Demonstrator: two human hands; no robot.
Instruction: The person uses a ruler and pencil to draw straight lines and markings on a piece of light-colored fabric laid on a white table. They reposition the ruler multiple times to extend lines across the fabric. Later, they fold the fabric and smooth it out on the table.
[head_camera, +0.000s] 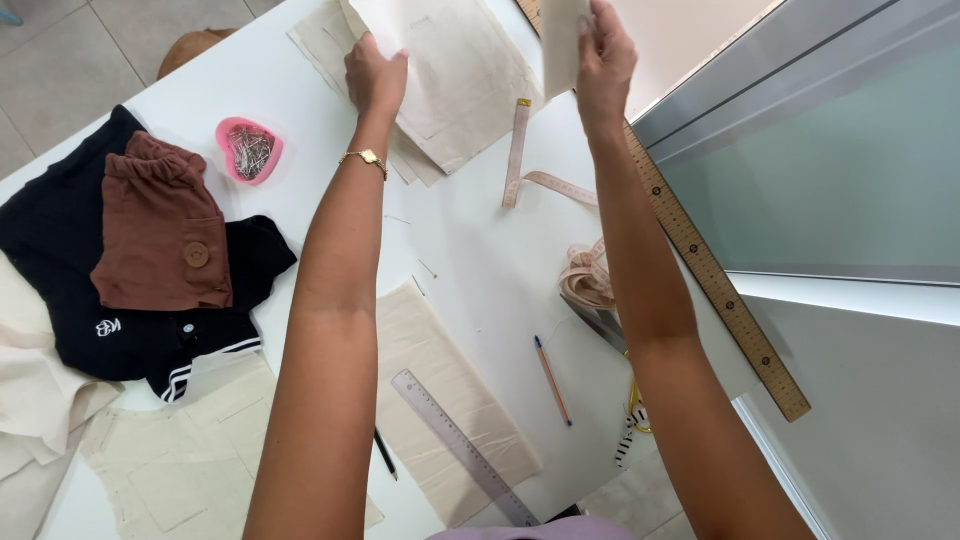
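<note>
Cream woven cloth fills both hands at the far end of the white table (480, 270). The left hand (375, 75) pinches the edge of a large cream fabric panel (450, 70), fingers closed on it; the panel's top runs out of the picture. The right hand (603, 60) grips a narrow cream fabric strip (562, 40), whose upper end is also cut off. Just below lies a pale pink measuring tape (530, 175), partly hidden behind the right forearm. A long wooden ruler (715, 285) runs along the table edge. Left of the left wrist sits a pink heart-shaped pin dish (249, 150); its contents are too small to make out singly.
</note>
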